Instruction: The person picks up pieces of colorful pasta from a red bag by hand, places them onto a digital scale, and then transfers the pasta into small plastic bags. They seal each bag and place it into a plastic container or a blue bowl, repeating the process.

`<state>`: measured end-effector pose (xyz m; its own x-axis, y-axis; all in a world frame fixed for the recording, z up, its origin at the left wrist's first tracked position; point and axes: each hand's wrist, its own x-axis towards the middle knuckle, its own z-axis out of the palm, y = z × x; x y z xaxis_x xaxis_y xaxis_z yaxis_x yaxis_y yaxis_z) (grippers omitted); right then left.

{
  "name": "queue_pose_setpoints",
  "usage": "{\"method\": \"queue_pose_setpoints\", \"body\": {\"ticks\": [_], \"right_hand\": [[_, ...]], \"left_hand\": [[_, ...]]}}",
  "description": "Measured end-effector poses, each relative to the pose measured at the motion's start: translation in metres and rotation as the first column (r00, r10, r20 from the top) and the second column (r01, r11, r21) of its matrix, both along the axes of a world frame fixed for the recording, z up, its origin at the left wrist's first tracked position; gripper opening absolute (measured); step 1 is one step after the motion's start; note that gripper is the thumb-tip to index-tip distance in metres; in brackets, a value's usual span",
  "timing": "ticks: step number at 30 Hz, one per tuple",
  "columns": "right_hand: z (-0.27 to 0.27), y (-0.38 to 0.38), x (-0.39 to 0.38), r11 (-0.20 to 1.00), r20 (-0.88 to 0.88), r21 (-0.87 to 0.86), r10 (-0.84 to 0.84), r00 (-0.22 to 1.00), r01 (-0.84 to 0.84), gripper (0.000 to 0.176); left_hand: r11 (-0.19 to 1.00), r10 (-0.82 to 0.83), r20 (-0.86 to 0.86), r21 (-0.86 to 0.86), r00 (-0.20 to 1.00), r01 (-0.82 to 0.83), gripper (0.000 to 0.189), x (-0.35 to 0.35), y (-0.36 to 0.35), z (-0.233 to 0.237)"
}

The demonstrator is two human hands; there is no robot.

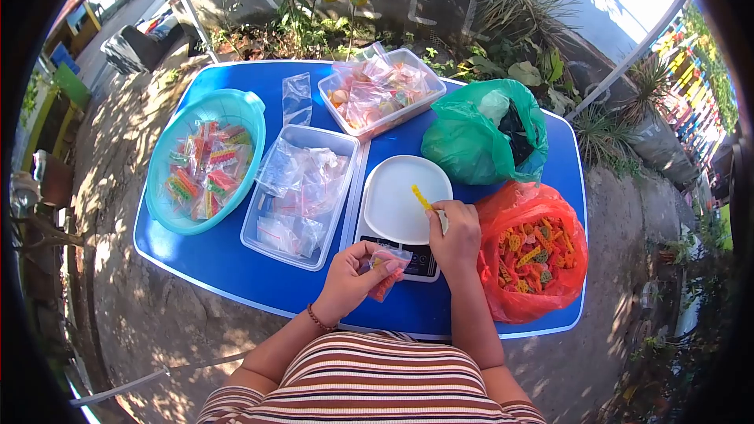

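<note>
1. Presently, the left hand (351, 273) pinches a small bag (386, 271) near the front edge of the blue table (228, 267); a loose grip might spill it.
2. Right hand (455, 237) pinches a yellow snack strip (421, 197) between thumb and fingertip over the scale (393, 212) — it could slip onto the pan.

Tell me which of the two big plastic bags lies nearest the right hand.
The red bag, open on coloured snack pieces, right beside the right hand. The green bag sits farther back, behind the white weighing plate.
</note>
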<state>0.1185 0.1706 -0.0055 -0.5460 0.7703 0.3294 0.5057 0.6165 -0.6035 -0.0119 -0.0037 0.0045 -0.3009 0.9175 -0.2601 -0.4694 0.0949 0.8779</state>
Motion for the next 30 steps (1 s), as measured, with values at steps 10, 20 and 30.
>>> {"method": "queue_pose_setpoints", "body": {"ticks": [10, 20, 30], "right_hand": [[0.050, -0.017, 0.041, 0.731, -0.553, -0.395, 0.295, 0.779, -0.557, 0.014], [0.047, -0.011, 0.051, 0.767, -0.470, -0.362, 0.340, 0.814, -0.530, 0.016], [0.063, -0.018, 0.047, 0.825, -0.290, -0.264, 0.427, 0.856, -0.501, 0.019]], "left_hand": [[0.999, 0.008, -0.044, 0.051, 0.999, -0.005, 0.032, -0.003, 0.002, 0.003], [0.997, -0.050, -0.091, 0.045, 0.995, 0.055, 0.035, 0.004, 0.004, 0.013], [0.977, -0.213, -0.124, -0.028, 0.969, 0.212, 0.035, 0.000, 0.002, 0.016]]}}
